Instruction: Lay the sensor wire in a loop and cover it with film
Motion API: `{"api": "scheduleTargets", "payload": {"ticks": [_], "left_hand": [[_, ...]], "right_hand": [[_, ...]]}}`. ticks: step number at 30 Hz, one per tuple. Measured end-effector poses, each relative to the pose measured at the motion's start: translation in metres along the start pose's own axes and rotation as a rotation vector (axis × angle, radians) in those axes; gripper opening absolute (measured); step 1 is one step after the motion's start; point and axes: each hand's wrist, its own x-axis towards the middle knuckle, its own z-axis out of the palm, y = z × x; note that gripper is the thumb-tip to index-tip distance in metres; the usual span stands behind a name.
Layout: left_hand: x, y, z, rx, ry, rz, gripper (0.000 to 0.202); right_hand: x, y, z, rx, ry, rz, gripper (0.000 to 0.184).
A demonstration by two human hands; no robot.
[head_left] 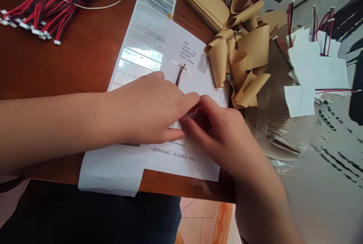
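My left hand [153, 110] lies palm down over a printed white sheet [172, 161], its thumb apart from a bent index finger; the other fingers are mostly hidden. From the right, my right hand [224, 134] meets it, thumb and index finger closed in a pinch. Both sets of fingertips come together above the sheet, and whatever lies between them is hidden. A short red and black wire lead [179, 74] runs out from under my left hand, beneath a strip of clear tape [188, 70] on the sheet.
Red and black wire leads with white connectors [42, 13] are heaped at the upper left. Curled brown paper pieces [246, 53] crowd the sheet's right side, near a stack of brown paper [208, 0]. White cards with leads [317, 62] lie further right. A shiny ruled strip [141, 47] runs beside the sheet.
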Motion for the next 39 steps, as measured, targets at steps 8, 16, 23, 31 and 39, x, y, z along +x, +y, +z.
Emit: {"api": "scheduleTargets", "payload": {"ticks": [8, 16, 23, 31, 39], "left_hand": [[0.0005, -0.0001, 0.0011, -0.003, 0.007, 0.004, 0.039], [0.0006, -0.0001, -0.0001, 0.001, 0.000, 0.004, 0.037], [0.0000, 0.0013, -0.0011, 0.003, -0.014, -0.002, 0.036], [-0.0007, 0.0008, -0.0011, 0.021, -0.003, 0.009, 0.035], [-0.0015, 0.0000, 0.0003, 0.002, 0.012, 0.020, 0.035]], "right_hand": [[0.0005, -0.0011, -0.0014, 0.003, -0.002, 0.002, 0.016], [0.0001, -0.0006, -0.0010, 0.000, -0.010, 0.019, 0.016], [-0.0006, -0.0026, -0.0018, 0.002, 0.001, 0.012, 0.017], [-0.0016, -0.0041, -0.0017, -0.011, -0.013, 0.026, 0.018], [-0.0017, -0.0035, -0.0026, -0.009, -0.019, 0.027, 0.018]]}}
